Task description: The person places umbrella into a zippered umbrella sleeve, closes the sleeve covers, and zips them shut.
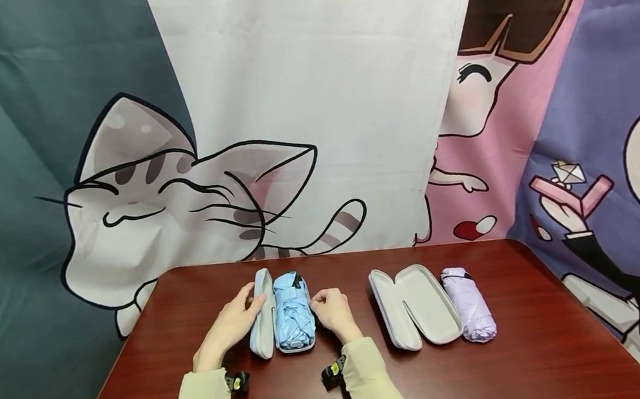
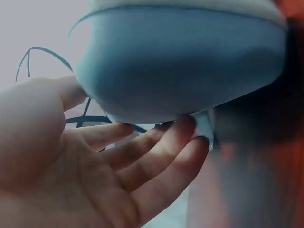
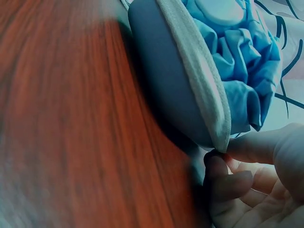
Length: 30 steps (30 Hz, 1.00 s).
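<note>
A hard zip case (image 1: 262, 328) lies unfolded on the table, its lid half raised on the left. In its right half sits a compact blue folded umbrella (image 1: 294, 316), with a dark strap near the far end. My left hand (image 1: 229, 326) touches the outside of the lid; in the left wrist view its fingers (image 2: 161, 161) lie nearly straight along the blue-grey shell (image 2: 180, 61). My right hand (image 1: 334, 312) is at the case's right rim. In the right wrist view the thumb and forefinger pinch at the end of that pale rim (image 3: 202, 71), beside a small dark piece.
To the right, a second case (image 1: 425, 305) lies unfolded with its pale lining showing. Against its right side is a lilac folded umbrella (image 1: 469, 306). The brown table (image 1: 524, 360) ends at a printed cloth backdrop (image 1: 332, 94).
</note>
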Each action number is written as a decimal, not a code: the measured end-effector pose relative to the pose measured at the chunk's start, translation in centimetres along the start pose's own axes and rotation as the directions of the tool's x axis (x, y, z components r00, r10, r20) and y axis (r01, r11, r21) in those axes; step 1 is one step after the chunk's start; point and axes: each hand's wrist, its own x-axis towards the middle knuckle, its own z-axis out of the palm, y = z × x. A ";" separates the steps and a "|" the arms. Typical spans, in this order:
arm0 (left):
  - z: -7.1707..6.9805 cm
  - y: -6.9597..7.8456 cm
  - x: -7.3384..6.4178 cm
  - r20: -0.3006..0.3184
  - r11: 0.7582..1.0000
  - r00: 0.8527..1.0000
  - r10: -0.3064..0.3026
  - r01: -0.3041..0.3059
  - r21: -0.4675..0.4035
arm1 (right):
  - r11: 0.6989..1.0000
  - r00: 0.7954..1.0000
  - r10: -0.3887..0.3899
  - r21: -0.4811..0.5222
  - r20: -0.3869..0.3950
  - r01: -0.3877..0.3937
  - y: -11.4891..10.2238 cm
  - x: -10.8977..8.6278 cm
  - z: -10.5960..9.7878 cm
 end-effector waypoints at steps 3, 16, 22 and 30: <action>0.7 0.0 0.2 0.049 0.998 0.999 -0.022 0.024 -0.051 | 0.999 1.000 0.021 0.036 0.016 -0.022 0.0 -0.2 -0.3; 2.6 1.5 0.7 0.006 0.993 1.000 -0.017 0.017 -0.113 | 0.996 0.998 0.032 0.082 0.062 -0.037 -0.3 0.0 -0.4; 3.4 2.6 0.8 -0.036 1.000 0.999 0.000 -0.001 -0.022 | 0.995 0.996 0.034 0.086 0.085 -0.041 -0.1 0.1 -0.2; 4.6 4.6 1.1 -0.013 0.996 1.000 0.013 -0.012 0.088 | 1.000 1.000 0.001 0.016 0.017 -0.001 0.0 0.0 0.1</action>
